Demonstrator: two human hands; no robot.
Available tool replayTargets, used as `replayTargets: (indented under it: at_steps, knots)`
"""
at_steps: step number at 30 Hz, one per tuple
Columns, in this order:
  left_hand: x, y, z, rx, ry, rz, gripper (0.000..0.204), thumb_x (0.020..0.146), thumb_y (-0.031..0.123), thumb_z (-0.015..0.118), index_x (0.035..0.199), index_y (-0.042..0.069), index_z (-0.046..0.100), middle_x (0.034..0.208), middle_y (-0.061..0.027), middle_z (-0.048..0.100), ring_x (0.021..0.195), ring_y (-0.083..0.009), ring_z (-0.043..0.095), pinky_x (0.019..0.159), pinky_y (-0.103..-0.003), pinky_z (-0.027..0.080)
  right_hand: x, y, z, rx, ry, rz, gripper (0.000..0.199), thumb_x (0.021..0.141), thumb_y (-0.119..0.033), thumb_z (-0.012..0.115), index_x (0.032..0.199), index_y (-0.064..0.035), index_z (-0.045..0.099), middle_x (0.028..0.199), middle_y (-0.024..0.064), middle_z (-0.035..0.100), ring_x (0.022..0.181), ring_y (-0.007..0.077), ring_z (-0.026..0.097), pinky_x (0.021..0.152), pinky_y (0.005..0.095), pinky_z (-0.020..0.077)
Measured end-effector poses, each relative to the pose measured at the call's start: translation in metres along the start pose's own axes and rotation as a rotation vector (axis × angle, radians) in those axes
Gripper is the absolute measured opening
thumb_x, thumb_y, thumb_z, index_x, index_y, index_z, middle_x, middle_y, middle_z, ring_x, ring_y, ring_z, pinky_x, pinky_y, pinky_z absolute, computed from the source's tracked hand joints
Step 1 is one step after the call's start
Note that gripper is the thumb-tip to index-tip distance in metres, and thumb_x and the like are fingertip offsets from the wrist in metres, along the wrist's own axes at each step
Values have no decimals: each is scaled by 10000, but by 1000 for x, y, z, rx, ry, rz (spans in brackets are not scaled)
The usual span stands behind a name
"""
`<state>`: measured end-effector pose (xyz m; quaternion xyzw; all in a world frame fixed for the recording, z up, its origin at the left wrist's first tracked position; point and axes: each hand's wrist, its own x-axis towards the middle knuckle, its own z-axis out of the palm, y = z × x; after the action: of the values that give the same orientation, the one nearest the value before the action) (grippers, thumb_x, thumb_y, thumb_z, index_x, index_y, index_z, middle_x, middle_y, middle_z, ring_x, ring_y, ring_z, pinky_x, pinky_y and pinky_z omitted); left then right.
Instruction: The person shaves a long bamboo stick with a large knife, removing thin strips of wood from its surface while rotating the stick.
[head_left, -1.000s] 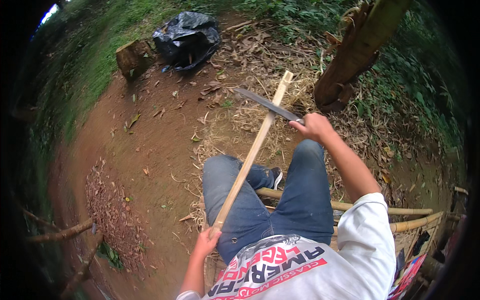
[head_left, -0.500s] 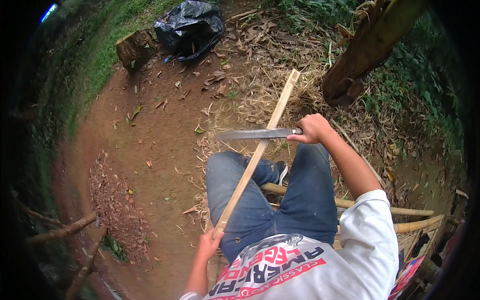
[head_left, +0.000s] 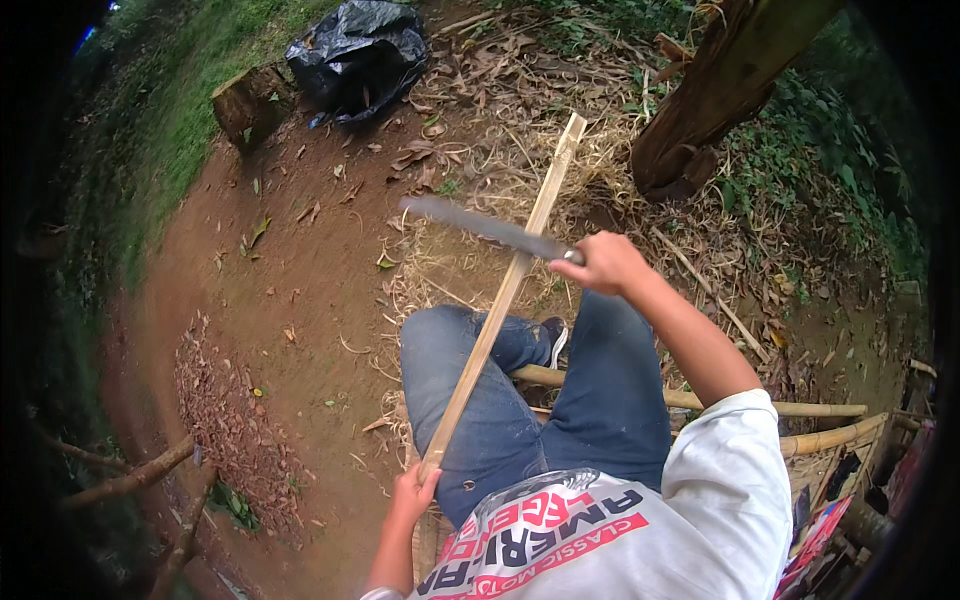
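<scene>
A long pale bamboo strip point(head_left: 487, 335) slants up and away from my left thigh, its far end over a heap of shavings. My left hand point(head_left: 411, 494) is closed around the strip's near end, beside my hip. In my right hand point(head_left: 607, 265) is the handle of a long machete point(head_left: 478, 222). The blade lies across the upper part of the strip, its tip pointing left and slightly away; motion blurs it a little. Whether the edge is biting into the bamboo cannot be made out.
Bamboo poles point(head_left: 690, 399) run beneath and right of my legs. Curly shavings point(head_left: 600, 185) and dry leaves cover the ground ahead. A tree trunk point(head_left: 690, 120) leans at the upper right. Farther left are a black plastic bag point(head_left: 360, 62) and a stump point(head_left: 247, 105). Branches point(head_left: 135, 473) stick in at lower left.
The machete has swung so its tip points farther away, and my right hand has shifted slightly left. My left hand still grips the strip's near end.
</scene>
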<state>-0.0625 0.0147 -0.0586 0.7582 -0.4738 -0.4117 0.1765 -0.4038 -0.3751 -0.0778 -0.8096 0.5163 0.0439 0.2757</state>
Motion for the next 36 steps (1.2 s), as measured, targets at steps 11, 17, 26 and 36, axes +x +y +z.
replayTargets:
  at_steps: [11, 17, 26, 36]
  knots:
    - [3, -10, -2, 56, -20, -43, 326, 895, 275, 690, 1041, -16, 672, 789, -180, 703, 673, -253, 688, 629, -356, 518, 1, 127, -33, 222, 468, 539, 729, 839, -705, 529, 752, -7, 719, 737, 251, 670, 738, 425, 659, 699, 476, 512]
    - [2, -24, 7, -160, -76, -197, 346, 885, 254, 702, 1079, -31, 677, 880, -142, 723, 791, -176, 674, 727, -318, 525, -69, 69, -6, 439, 306, 531, 672, 838, -630, 605, 690, 20, 685, 628, 205, 640, 623, 307, 653, 622, 428, 488]
    - [14, -29, 10, -211, 13, -249, 305, 829, 231, 754, 971, -31, 689, 729, -74, 674, 647, -127, 571, 620, -327, 491, -97, 1, 75, 341, 315, 478, 531, 729, -442, 751, 1044, -26, 649, 877, 229, 698, 873, 401, 674, 787, 471, 517]
    - [-1, 15, 16, 187, 387, -229, 580, 796, 552, 717, 748, -12, 588, 694, -258, 613, 705, -472, 591, 619, -503, 454, -131, 12, 86, 385, 522, 478, 417, 687, -234, 714, 1013, -26, 557, 805, 231, 672, 795, 408, 663, 744, 456, 506]
